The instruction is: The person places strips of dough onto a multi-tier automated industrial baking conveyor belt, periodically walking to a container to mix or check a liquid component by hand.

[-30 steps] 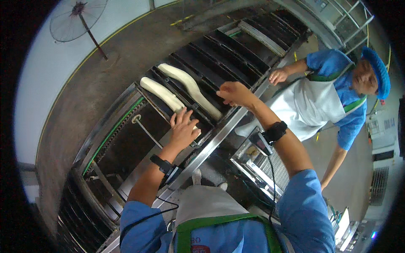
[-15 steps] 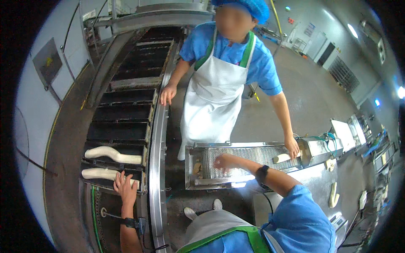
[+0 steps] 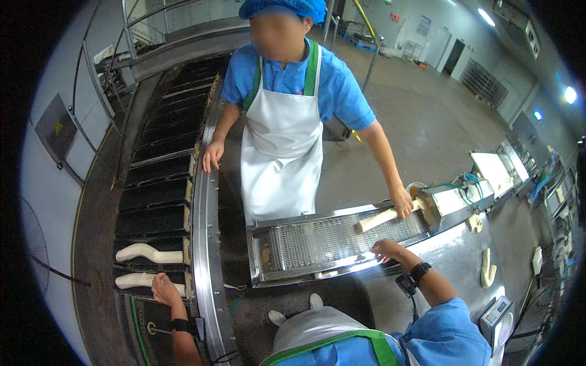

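Observation:
My left hand (image 3: 166,289) rests on the near pale dough roll (image 3: 135,280), which lies in a dark baking tin at the left. Its fingers lie on the dough, close together and partly hidden from view. A second, bent dough roll (image 3: 149,253) fills the tin just beyond. My right hand (image 3: 388,249) hovers, empty and with fingers extended, over the near rail of the metal mesh conveyor (image 3: 305,244). Farther along that belt, a long dough roll (image 3: 377,221) lies under the co-worker's hand (image 3: 401,201), apart from mine.
The co-worker (image 3: 284,122) stands across the conveyor, other hand on the steel rail (image 3: 206,256). Dark tins (image 3: 152,193) run away along the left. A steel table (image 3: 442,268) with a bent dough piece (image 3: 488,268) and a scale (image 3: 495,311) stands at the right.
My right hand has moved right, from over the belt to its near rail. My left fingers have drawn together on the dough. More of the belt's dough roll shows, farther left under the co-worker's hand.

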The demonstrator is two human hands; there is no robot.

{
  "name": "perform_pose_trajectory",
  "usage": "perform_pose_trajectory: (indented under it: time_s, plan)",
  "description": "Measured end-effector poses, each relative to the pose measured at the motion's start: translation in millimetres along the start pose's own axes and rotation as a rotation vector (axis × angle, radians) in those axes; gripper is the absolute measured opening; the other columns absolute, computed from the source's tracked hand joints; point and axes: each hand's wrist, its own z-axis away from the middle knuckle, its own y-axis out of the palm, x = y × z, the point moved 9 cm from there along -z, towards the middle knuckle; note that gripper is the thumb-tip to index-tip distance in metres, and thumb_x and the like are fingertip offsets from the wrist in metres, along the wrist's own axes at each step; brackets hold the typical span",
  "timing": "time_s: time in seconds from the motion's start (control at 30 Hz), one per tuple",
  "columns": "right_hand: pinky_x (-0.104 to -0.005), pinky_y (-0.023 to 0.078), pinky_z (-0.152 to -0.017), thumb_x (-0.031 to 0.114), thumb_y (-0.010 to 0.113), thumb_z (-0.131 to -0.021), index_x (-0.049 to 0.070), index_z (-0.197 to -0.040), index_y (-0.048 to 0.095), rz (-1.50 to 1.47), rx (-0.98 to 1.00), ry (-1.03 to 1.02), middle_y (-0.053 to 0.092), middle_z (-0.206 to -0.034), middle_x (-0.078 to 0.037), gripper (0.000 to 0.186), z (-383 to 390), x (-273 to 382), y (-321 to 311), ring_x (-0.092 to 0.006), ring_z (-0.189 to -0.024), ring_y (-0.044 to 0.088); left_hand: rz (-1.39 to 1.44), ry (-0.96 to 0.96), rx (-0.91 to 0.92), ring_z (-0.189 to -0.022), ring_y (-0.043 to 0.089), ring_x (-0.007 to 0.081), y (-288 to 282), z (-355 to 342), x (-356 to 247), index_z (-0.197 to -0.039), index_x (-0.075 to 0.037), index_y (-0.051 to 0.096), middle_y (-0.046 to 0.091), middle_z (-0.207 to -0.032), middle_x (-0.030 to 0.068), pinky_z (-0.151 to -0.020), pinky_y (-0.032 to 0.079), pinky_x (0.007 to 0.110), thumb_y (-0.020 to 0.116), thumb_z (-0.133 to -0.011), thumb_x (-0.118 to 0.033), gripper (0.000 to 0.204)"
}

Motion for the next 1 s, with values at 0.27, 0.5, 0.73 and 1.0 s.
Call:
perform_pose_trajectory:
  time_s: [0.27, 0.5, 0.73, 1.0]
  plan:
    - [-0.0243, 0.049, -0.047, 0.026, 0.051, -0.078, 0.003, -0.092, 0.054, -0.104, -0.011, 0.105, 0.058, -0.078, -0.008, 0.027, -5.3, -26.7, -37.8, -0.0163, -0.063, 0.059, 0.03, -0.026, -0.106, -0.083, 0.048, 0.0264, -20.5, 11.3, 27.6, -0.085, -0.01, 0.054, 0.055, -0.084, 0.0065, -0.072, 0.037, 0.037, 0.044, -0.08, -0.023, 0.017]
    - [-0.0256, 0.049, -0.046, 0.025, 0.053, -0.076, 0.003, -0.087, 0.055, 0.011, -0.078, 0.063, 0.058, -0.075, -0.007, 0.026, -19.5, -39.6, -49.3, -0.0164, -0.061, 0.058, 0.167, -0.085, -0.104, -0.082, 0.049, 0.0281, -37.1, 24.9, 52.5, -0.085, -0.006, 0.055, 0.055, -0.085, 0.0101, -0.07, 0.038, 0.036, 0.04, -0.081, -0.024, 0.024]
    - [-0.0307, 0.045, -0.067, 0.018, 0.051, -0.071, 0.01, -0.095, 0.055, 1.176, -0.02, -0.501, 0.056, -0.092, -0.006, 0.025, -75.2, -60.1, -48.2, -0.0216, -0.081, 0.054, 0.025, 0.047, -0.014, -0.079, 0.052, 0.0272, -15.7, 4.2, 50.6, -0.09, -0.006, 0.057, 0.056, -0.089, 0.0102, -0.07, 0.039, 0.035, 0.036, -0.083, -0.026, 0.03]
    - [-0.0289, 0.048, -0.046, 0.024, 0.053, -0.073, 0.005, -0.086, 0.055, 0.217, -0.232, 0.032, 0.058, -0.074, -0.009, 0.023, -27.9, -43.5, -75.8, -0.0186, -0.059, 0.057, 0.042, -0.013, -0.004, -0.09, 0.05, 0.0274, -17.3, -7.8, 55.4, -0.098, -0.008, 0.055, 0.054, -0.1, 0.0087, -0.078, 0.037, 0.036, 0.027, -0.084, -0.035, 0.041]
